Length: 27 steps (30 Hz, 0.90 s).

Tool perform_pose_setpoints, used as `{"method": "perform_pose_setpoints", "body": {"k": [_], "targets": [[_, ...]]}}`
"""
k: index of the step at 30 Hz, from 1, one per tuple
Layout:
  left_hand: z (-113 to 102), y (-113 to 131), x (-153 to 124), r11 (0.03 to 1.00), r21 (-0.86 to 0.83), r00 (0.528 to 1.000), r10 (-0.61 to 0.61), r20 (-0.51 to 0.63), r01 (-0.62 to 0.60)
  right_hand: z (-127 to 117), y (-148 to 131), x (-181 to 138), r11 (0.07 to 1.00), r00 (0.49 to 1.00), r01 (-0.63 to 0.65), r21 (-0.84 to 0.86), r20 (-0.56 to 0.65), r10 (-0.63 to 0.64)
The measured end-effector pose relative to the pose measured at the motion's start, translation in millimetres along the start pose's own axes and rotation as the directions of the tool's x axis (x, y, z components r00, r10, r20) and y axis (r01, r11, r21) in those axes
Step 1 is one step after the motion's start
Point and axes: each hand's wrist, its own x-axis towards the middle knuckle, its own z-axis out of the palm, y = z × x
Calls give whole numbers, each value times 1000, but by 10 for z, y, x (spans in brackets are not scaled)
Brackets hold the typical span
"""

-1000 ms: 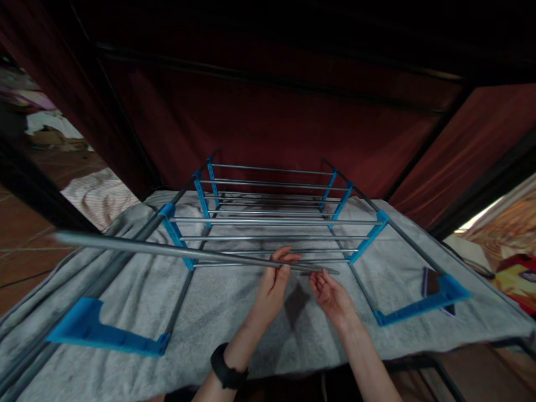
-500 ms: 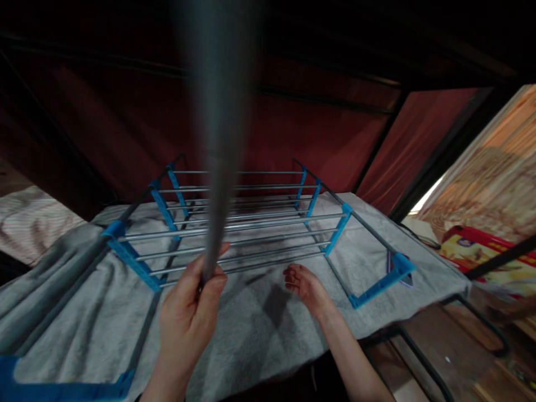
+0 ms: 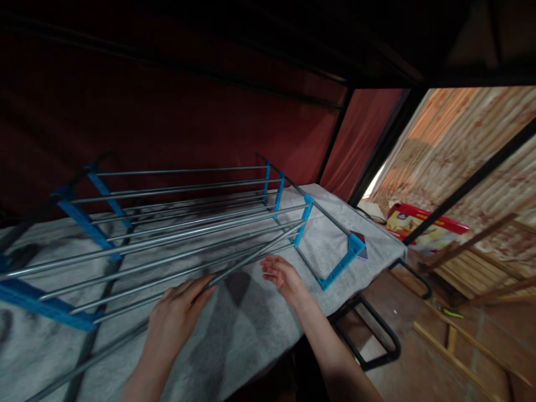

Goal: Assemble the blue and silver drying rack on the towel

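Observation:
My left hand (image 3: 180,307) is closed around a loose metal tube (image 3: 251,255). The tube slants across the front of a rack, and its far end overlaps a blue plastic bracket (image 3: 307,212) on the right side. My right hand (image 3: 285,279) hovers just right of the tube with slightly curled fingers apart, holding nothing. The rack (image 3: 192,229) has several silver crossbars joined to blue brackets and dark side poles. Another blue bracket (image 3: 343,267) at the front right has no crossbar in it. Whether the tube's end touches the bracket I cannot tell.
Grey cloth (image 3: 251,340) covers the surface under the rack. A dark flat object (image 3: 359,245) lies by the right front bracket. Black metal frames (image 3: 377,357) project at the right edge. Beyond are a red and yellow box (image 3: 422,226) and wooden pieces (image 3: 452,335) on the floor.
The tube has swung down from upright to slanting low across the rack, still in my left hand. The view has turned right. My right hand stays open beside the rack.

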Motion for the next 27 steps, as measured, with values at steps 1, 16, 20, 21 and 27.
{"method": "perform_pose_setpoints", "body": {"k": [1,16,20,21,27], "targets": [[54,-29,-35,1000,16,999,-17,45,16,-15,-3,-1,1000,1000,8,17,2,-8],[298,-29,-207,976,44,902,-215,374,215,-160,35,156,980,974,146,133,-191,-119],[244,-159,-311,949,54,865,-304,399,309,-301,-8,189,973,952,154,171,-289,-100],[223,-195,-334,941,59,853,-326,407,332,-334,-20,195,972,949,150,181,-302,-91],[102,-407,-470,920,90,831,-384,402,382,-425,-73,185,967,934,172,186,-343,-100]]}}
